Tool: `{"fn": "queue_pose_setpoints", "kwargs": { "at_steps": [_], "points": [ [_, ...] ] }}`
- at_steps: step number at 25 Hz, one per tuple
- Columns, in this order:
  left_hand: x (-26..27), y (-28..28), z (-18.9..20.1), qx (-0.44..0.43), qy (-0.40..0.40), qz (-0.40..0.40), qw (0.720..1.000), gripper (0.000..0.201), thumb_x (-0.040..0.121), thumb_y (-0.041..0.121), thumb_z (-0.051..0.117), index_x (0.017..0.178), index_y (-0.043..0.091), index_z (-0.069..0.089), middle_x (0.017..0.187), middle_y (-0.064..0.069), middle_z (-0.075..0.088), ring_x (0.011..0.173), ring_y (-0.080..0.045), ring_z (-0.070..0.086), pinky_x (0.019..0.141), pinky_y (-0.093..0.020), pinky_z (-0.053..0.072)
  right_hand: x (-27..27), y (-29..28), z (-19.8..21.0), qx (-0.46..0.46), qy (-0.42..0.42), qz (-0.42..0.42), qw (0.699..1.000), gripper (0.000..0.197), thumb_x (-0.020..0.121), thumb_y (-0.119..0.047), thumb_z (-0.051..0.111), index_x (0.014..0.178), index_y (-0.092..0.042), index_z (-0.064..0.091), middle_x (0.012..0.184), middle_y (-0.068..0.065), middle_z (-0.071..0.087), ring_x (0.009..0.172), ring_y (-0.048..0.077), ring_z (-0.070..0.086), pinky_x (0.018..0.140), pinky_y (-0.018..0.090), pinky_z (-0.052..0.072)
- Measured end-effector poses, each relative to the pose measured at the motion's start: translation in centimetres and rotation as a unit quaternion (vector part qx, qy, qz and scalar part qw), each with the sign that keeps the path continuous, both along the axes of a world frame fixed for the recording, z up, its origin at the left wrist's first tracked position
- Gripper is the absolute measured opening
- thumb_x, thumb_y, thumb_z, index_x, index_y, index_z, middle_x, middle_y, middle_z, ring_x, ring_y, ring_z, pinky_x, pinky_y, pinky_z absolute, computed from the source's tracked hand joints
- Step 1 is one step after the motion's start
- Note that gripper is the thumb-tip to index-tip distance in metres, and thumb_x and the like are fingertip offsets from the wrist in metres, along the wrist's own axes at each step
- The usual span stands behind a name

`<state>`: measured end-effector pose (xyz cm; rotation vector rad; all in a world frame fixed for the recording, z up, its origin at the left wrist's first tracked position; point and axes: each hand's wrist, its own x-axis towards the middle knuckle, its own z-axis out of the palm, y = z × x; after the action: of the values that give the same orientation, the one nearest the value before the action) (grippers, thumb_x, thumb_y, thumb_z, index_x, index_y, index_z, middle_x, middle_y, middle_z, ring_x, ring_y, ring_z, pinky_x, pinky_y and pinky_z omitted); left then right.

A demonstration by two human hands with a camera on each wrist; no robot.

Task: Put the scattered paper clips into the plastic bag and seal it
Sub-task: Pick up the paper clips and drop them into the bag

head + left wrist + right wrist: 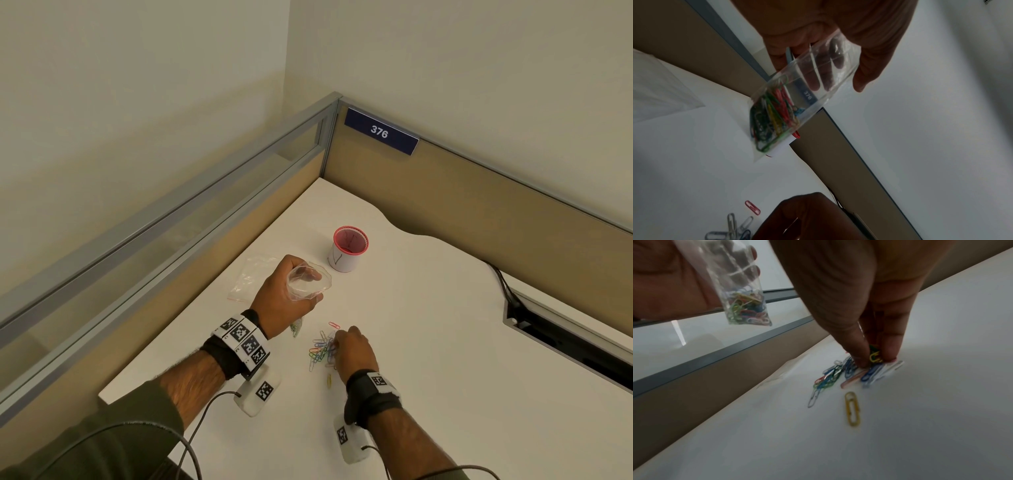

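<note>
Left hand (287,294) grasps the bag (740,293), hanging lengthwise, mouth up; right hand (352,349) pinches clips (873,356) at mid-frame.

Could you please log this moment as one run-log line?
left hand: holds plastic bag open, part-filled | right hand: fingers pinching paper clips on desk | bag unsealed

The bag (813,78) is clear, glossy plastic. The clips (851,374) have smooth coloured coating. The desk (428,342) is white and matt. The cup (347,253) looks like paper. The partition frame (205,205) is grey metal.
</note>
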<state>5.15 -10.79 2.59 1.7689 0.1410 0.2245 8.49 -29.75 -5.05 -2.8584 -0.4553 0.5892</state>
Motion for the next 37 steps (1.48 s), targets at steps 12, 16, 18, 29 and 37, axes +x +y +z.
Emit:
{"fn": "queue_pose_setpoints", "kwargs": {
  "at_steps": [12, 16, 18, 29, 37],
  "points": [
    [0.2, -0.4, 0.0, 0.003, 0.005, -0.009, 1.0, 0.043, 0.076, 0.029, 0.077, 0.111, 0.029, 0.052, 0.117, 0.003, 0.066, 0.119, -0.014, 0.062, 0.105, -0.045, 0.052, -0.3, 0.4, -0.5, -0.023, 0.004, 0.022, 1.0, 0.028, 0.096, -0.02, 0.045, 0.12, -0.008, 0.054, 0.125, 0.015, 0.049, 0.115, 0.031, 0.051, 0.095, 0.039, 0.047],
    [0.2, -0.4, 0.1, 0.005, -0.001, -0.008, 1.0, 0.042, 0.076, 0.027, 0.077, 0.11, 0.028, 0.052, 0.115, 0.005, 0.066, 0.118, -0.01, 0.062, 0.104, -0.047, 0.053, 0.1, 0.0, -0.4, -0.006, 0.003, 0.008, 1.0, 0.024, 0.096, -0.018, 0.043, 0.112, -0.008, 0.057, 0.117, 0.014, 0.055, 0.107, 0.03, 0.057, 0.09, 0.035, 0.047],
    [0.2, -0.3, 0.1, -0.002, -0.001, -0.008, 1.0, 0.043, 0.075, 0.03, 0.077, 0.11, 0.028, 0.052, 0.115, 0.005, 0.067, 0.118, -0.011, 0.062, 0.103, -0.048, 0.053, 0.6, -0.4, -0.3, 0.011, 0.012, -0.02, 1.0, 0.02, 0.095, -0.019, 0.045, 0.104, -0.01, 0.06, 0.111, 0.011, 0.059, 0.1, 0.027, 0.06, 0.087, 0.032, 0.048],
    [0.3, -0.7, 0.2, 0.008, -0.001, -0.015, 1.0, 0.043, 0.075, 0.033, 0.077, 0.11, 0.029, 0.052, 0.115, 0.005, 0.068, 0.117, -0.012, 0.063, 0.105, -0.046, 0.052, 1.9, -3.8, -0.5, 0.151, 0.071, -0.186, 0.968, 0.022, 0.077, -0.012, 0.075, 0.065, -0.022, 0.059, 0.076, 0.002, 0.067, 0.076, 0.023, 0.065, 0.077, 0.033, 0.058],
    [0.6, -0.9, 0.1, 0.014, -0.003, -0.008, 1.0, 0.047, 0.074, 0.028, 0.078, 0.112, 0.021, 0.052, 0.112, 0.007, 0.069, 0.115, -0.01, 0.064, 0.106, -0.045, 0.05, 2.1, -5.0, 2.5, 0.242, 0.056, -0.205, 0.947, 0.019, 0.077, -0.003, 0.074, 0.066, -0.015, 0.064, 0.073, 0.011, 0.071, 0.068, 0.027, 0.068, 0.073, 0.043, 0.061]
  ]
}}
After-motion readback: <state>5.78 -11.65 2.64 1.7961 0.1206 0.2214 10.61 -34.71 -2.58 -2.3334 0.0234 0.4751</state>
